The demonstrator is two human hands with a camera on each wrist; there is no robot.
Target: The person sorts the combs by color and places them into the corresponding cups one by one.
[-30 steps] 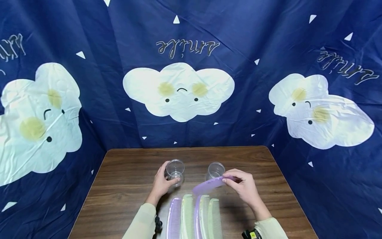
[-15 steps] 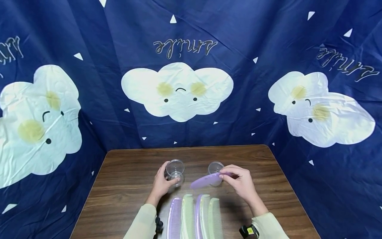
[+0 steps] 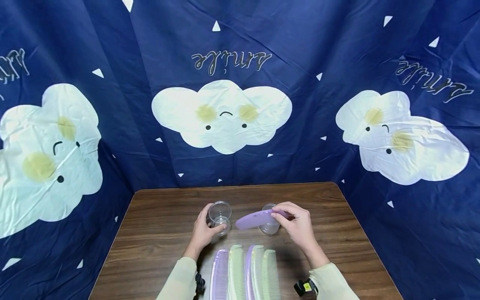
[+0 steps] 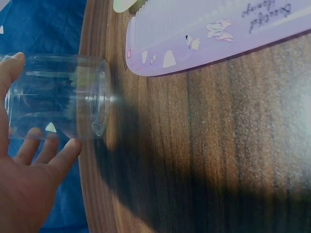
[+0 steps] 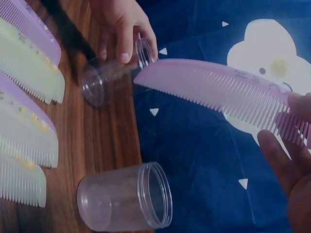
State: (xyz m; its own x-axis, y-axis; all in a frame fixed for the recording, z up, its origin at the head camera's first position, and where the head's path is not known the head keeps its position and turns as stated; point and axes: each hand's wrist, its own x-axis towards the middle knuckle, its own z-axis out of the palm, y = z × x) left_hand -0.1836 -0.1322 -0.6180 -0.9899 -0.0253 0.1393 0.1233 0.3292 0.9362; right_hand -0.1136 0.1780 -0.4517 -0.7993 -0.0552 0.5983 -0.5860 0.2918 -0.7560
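Observation:
My left hand [image 3: 202,231] grips a clear plastic jar [image 3: 220,213], thumb on the near side and fingers round the far side. The jar stands upright on the table and looks empty in the left wrist view. With thumb and fingers, my right hand [image 3: 296,223] pinches one end of a purple comb [image 5: 204,82]. That comb is raised, teeth down, its free end pointing left toward the held jar. Behind it, partly covered in the head view, stands a second clear jar [image 5: 116,199], open at the top.
Several purple and green combs lie side by side on the wooden table [image 3: 150,233] nearest the body, among them a purple comb [image 3: 218,275] at the left and a green comb [image 3: 270,273] at the right. A blue curtain [image 3: 225,171] with clouds surrounds the table.
My right hand has lifted the purple comb away from the row and carried it leftward and farther back, across the front of the second jar. The left hand keeps its grip on its jar.

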